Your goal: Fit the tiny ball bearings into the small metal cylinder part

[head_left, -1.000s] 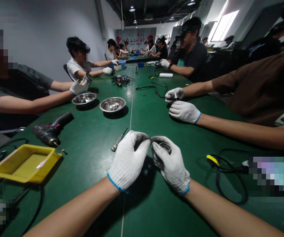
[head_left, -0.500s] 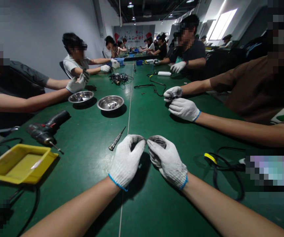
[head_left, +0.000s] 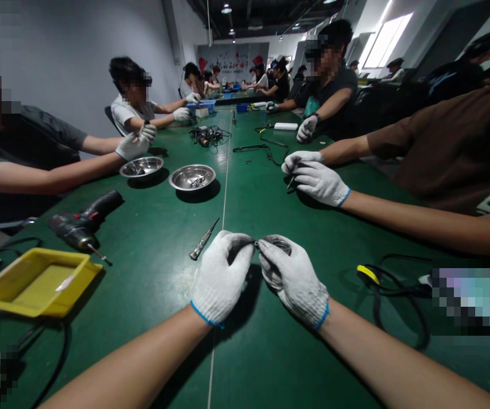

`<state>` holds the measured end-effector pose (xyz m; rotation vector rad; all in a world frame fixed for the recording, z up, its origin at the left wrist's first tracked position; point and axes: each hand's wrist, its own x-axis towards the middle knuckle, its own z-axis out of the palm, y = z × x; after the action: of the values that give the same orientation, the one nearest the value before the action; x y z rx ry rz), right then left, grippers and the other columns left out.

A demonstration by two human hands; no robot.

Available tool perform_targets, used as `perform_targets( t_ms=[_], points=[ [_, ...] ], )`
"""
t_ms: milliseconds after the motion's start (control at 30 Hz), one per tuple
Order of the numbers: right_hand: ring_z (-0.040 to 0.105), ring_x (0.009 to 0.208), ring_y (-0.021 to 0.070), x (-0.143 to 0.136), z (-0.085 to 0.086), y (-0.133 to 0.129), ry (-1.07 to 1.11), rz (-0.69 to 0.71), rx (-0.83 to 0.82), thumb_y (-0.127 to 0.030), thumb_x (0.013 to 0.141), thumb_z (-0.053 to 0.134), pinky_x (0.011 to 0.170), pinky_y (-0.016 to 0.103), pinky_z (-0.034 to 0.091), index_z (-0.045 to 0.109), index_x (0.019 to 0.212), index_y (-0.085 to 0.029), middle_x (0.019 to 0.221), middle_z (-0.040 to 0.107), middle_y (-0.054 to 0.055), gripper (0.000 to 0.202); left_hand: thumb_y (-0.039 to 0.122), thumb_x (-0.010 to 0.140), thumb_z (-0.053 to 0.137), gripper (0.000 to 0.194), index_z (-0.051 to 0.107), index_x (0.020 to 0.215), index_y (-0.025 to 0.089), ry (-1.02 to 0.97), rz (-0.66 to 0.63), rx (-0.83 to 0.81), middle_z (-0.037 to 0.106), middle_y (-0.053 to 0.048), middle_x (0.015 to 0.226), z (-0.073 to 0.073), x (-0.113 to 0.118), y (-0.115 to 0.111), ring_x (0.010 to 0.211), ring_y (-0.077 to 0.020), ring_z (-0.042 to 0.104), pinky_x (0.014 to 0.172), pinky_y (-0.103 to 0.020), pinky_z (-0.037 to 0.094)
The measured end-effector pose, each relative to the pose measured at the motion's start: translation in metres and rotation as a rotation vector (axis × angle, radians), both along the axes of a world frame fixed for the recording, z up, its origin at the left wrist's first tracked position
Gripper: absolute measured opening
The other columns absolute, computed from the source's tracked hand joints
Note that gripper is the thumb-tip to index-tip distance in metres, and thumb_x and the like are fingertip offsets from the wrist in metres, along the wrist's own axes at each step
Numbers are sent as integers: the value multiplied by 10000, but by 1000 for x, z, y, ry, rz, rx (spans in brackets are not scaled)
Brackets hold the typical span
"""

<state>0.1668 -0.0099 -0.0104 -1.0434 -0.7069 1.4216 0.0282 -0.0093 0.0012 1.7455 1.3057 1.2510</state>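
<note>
My left hand [head_left: 223, 272], in a white knit glove with a blue cuff, is closed in a pinch with thumb and forefinger tips together. My right hand [head_left: 294, 278], gloved alike, has its fingers curled around a dark ring-shaped part [head_left: 282, 244], mostly hidden by the thumb and fingers. Between the two hands' fingertips a tiny metallic piece [head_left: 256, 244] shows, too small to name. Both hands hover over the green table [head_left: 177, 352]. Just left of my left hand lies a slim metallic screwdriver [head_left: 203, 241], its tip pointing away.
At left are a yellow tray [head_left: 36, 284] and a black cordless drill [head_left: 85, 221]. Two steel bowls, one nearer the middle [head_left: 192, 178], hold small parts. Black cable [head_left: 381, 289] lies at right. Co-workers' gloved hands [head_left: 319, 179] work along both sides; tangled wires lie further back.
My hands stay nearly in place; a tiny metallic piece now shows between the fingertips, and the ring-shaped part is more tilted. The right co-worker's hands have shifted, showing a thin rod.
</note>
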Motion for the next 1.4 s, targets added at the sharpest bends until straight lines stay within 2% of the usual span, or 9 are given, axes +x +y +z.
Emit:
perform_targets(
  t_ms=[233, 433, 833, 1100, 1400],
  points=[
    [352, 318, 38, -1, 4, 1, -23, -3, -18, -551, 520, 979, 307, 160, 216, 575, 691, -200, 453, 500, -87, 562, 209, 930, 671, 96, 765, 912, 197, -33, 13, 101, 729, -20, 871, -8, 0, 5, 833, -163, 705, 797, -274, 587],
    [358, 313, 38, -1, 2, 1, -17, -2, -22, -555, 518, 979, 299, 156, 224, 574, 694, -201, 454, 507, -88, 565, 184, 938, 679, 90, 766, 920, 201, -20, 10, 155, 723, -6, 877, -9, -1, 2, 827, -141, 696, 783, -242, 576],
    [354, 314, 36, -1, 1, 1, -15, 9, -26, -537, 529, 983, 299, 159, 221, 578, 717, -202, 458, 507, -93, 558, 185, 938, 682, 106, 781, 904, 201, -18, 8, 145, 726, -3, 872, -5, -1, 3, 823, -136, 706, 765, -233, 571],
    [369, 318, 32, 0, 5, 0, -5, -8, -44, -546, 481, 997, 303, 150, 239, 570, 705, -203, 457, 504, -100, 592, 194, 938, 690, 97, 781, 908, 206, -29, -5, 107, 732, -4, 884, -7, 0, 3, 826, -140, 703, 790, -248, 575],
    [338, 310, 29, -2, 0, 2, -8, 13, -24, -554, 518, 976, 295, 147, 220, 575, 714, -201, 448, 481, -108, 569, 206, 933, 689, 101, 783, 897, 212, -25, -15, 140, 722, -3, 869, -7, -2, 4, 820, -141, 702, 767, -241, 574]
  ],
)
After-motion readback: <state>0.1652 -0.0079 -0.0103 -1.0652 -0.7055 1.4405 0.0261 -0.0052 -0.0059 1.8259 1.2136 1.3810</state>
